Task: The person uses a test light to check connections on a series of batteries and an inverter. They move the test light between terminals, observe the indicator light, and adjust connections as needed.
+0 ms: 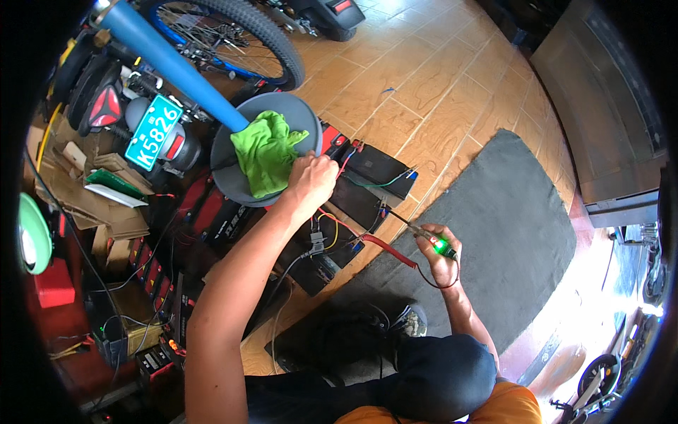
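My left hand (311, 180) reaches out to a round grey seat (229, 180), with its fingers curled on the edge of a green cloth (267, 152) that lies on the seat. My right hand (438, 256) grips a green-handled probe tool (432, 240) from which a red cable (388, 249) runs. The tool's thin tip points at the terminal of a black battery (378, 169). Several black batteries (321, 265) lie side by side on the tiled floor, joined by red, yellow and green wires.
A blue tube (169, 60) slants above the seat, with a bicycle wheel (233, 32) behind it. At the left are a teal plate (153, 131), cardboard (106, 212) and a red box (53, 286). A grey mat (494, 233) lies at the right, before a metal cabinet (607, 120).
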`<state>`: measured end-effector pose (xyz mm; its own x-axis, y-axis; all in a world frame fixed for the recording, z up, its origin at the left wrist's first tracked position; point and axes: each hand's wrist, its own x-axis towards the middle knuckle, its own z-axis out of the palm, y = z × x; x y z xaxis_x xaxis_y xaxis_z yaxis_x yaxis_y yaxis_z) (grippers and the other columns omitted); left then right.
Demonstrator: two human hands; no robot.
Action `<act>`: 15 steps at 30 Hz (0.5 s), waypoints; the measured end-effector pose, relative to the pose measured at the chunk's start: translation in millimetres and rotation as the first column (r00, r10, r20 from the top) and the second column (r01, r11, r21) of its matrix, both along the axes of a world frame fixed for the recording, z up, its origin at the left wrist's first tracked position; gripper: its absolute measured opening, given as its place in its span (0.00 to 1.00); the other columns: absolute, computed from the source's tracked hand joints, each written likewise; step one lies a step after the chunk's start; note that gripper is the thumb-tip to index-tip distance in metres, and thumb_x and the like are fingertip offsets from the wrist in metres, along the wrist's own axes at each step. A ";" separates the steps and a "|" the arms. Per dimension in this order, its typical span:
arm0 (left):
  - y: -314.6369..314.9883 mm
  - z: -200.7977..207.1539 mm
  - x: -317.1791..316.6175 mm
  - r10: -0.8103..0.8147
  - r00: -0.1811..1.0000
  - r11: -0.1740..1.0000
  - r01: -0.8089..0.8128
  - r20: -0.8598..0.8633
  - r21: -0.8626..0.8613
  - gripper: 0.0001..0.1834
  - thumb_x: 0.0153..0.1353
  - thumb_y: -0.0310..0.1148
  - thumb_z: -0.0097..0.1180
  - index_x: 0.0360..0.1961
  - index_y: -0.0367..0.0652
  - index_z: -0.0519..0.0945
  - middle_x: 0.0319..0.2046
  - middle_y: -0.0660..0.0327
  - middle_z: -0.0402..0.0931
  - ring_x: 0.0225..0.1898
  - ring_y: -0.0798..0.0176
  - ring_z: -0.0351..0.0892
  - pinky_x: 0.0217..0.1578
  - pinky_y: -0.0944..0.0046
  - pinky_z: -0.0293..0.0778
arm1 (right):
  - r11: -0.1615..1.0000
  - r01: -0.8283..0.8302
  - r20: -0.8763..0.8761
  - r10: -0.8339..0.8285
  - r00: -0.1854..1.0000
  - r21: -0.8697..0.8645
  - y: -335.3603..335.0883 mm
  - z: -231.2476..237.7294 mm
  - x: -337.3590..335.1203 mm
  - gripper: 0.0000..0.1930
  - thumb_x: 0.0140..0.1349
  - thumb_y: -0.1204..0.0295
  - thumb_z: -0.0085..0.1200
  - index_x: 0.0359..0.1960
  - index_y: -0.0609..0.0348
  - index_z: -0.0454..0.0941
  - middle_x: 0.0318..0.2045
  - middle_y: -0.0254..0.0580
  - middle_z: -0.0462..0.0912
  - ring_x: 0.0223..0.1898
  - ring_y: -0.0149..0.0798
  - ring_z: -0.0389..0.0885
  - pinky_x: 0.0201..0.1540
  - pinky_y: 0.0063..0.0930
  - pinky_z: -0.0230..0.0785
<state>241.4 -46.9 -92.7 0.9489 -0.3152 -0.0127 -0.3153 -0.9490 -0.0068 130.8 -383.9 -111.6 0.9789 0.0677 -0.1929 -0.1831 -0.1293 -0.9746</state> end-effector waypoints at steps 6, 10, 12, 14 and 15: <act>8.5 29.0 -16.3 0.069 0.997 0.981 -0.076 -0.046 -0.176 0.07 0.58 0.29 0.63 0.37 0.42 0.88 0.35 0.49 0.86 0.40 0.43 0.88 0.43 0.45 0.83 | 0.994 -0.069 0.034 0.066 0.997 0.079 0.2 10.5 -16.0 0.13 0.63 0.74 0.65 0.47 0.66 0.82 0.38 0.38 0.87 0.39 0.29 0.82 0.47 0.27 0.75; 26.9 62.0 -42.9 0.241 0.939 0.940 -0.288 -0.246 -0.180 0.14 0.63 0.36 0.64 0.48 0.47 0.90 0.36 0.49 0.88 0.39 0.45 0.89 0.43 0.47 0.84 | 0.985 -0.117 0.038 0.113 0.993 0.129 -4.5 21.4 -36.4 0.12 0.64 0.74 0.64 0.47 0.66 0.80 0.38 0.39 0.86 0.40 0.30 0.82 0.47 0.28 0.76; 36.9 74.8 -55.0 0.249 0.908 0.932 -0.319 -0.336 -0.170 0.15 0.63 0.40 0.65 0.49 0.50 0.90 0.36 0.51 0.89 0.40 0.47 0.90 0.44 0.48 0.84 | 0.977 -0.152 0.035 0.148 0.988 0.150 -3.0 22.9 -38.6 0.12 0.64 0.74 0.64 0.47 0.66 0.80 0.37 0.39 0.86 0.38 0.29 0.82 0.45 0.28 0.76; 43.7 80.0 -68.1 0.254 0.873 0.937 -0.329 -0.416 -0.119 0.14 0.63 0.40 0.64 0.48 0.50 0.90 0.37 0.52 0.89 0.41 0.47 0.90 0.44 0.48 0.84 | 0.967 -0.191 0.005 0.193 0.981 0.167 2.1 22.0 -41.3 0.12 0.64 0.74 0.64 0.46 0.65 0.79 0.36 0.39 0.86 0.37 0.29 0.82 0.44 0.27 0.76; 45.6 79.7 -73.1 0.254 0.854 0.940 -0.329 -0.453 -0.093 0.14 0.63 0.40 0.64 0.47 0.50 0.90 0.37 0.53 0.89 0.42 0.48 0.89 0.45 0.48 0.83 | 0.957 -0.200 -0.014 0.207 0.978 0.209 5.7 20.5 -42.3 0.12 0.64 0.75 0.64 0.46 0.66 0.79 0.35 0.39 0.86 0.35 0.29 0.81 0.41 0.27 0.76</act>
